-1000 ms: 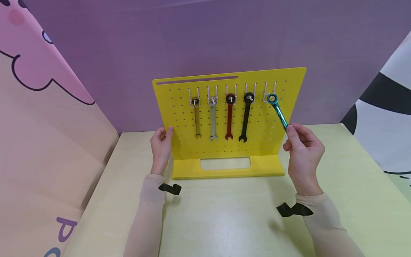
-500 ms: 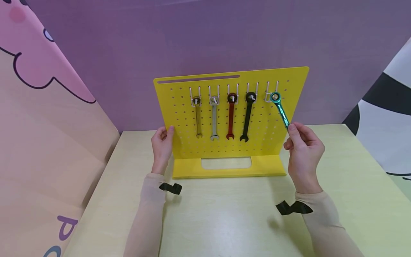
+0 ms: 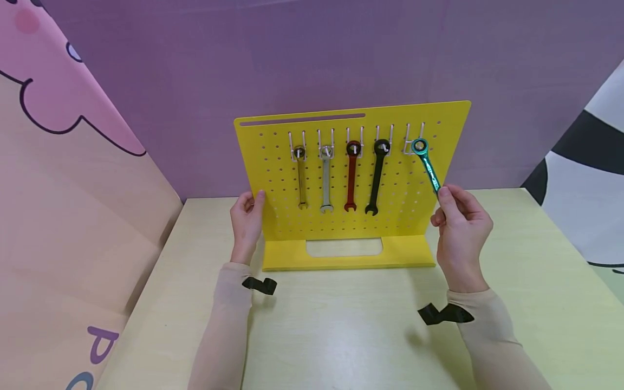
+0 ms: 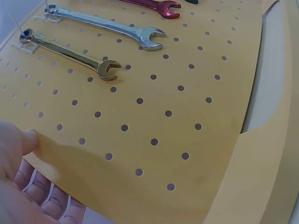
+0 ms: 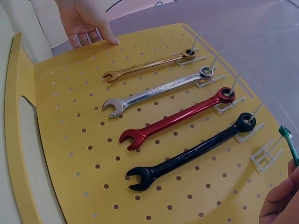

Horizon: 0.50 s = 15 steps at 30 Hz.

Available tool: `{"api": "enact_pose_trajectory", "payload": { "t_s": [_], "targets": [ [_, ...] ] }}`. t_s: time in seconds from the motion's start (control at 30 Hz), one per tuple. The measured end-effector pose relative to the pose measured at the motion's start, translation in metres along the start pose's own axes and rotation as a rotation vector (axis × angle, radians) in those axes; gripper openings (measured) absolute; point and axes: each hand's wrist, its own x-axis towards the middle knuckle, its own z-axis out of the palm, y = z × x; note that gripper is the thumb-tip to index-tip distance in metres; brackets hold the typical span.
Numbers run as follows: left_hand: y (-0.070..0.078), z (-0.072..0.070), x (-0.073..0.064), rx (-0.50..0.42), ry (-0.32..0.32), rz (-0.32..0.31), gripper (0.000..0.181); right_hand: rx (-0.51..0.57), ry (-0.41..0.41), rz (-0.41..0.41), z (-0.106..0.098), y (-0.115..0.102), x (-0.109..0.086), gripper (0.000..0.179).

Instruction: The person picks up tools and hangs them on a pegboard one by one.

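Note:
My right hand [image 3: 462,230] pinches the lower end of a teal ratchet wrench [image 3: 428,167] between thumb and fingers. The wrench leans up to the left, its ring end right at the rightmost white hook [image 3: 408,146]. In the right wrist view the hook's prong reaches that ring [image 5: 286,132]. My left hand [image 3: 247,219] grips the left edge of a yellow pegboard [image 3: 331,230], thumb on the front and fingers behind. Gold [image 3: 301,181], silver [image 3: 326,181], red [image 3: 351,179] and black [image 3: 377,179] wrenches hang on the board by their ring ends.
The pegboard stands on a pale wooden table [image 3: 331,325] by its yellow base [image 3: 348,264], which has a cut-out slot. Behind rises a purple backdrop [image 3: 312,59]. Printed panels flank the table at left [image 3: 88,216] and right [image 3: 590,206].
The teal wrench's ring end has shifted slightly up and right, staying close to its hook. The whole head view has drifted a little. Both hands keep their holds.

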Motion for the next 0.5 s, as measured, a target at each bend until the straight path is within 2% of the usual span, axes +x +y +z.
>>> {"api": "enact_pose_trajectory", "payload": {
  "t_s": [0.5],
  "targets": [
    [-0.0012,-0.0002,0.0005,0.000,0.002,-0.006,0.033,0.031,0.005,0.020,-0.0007,0.0028,0.0025,0.030]
  ]
}}
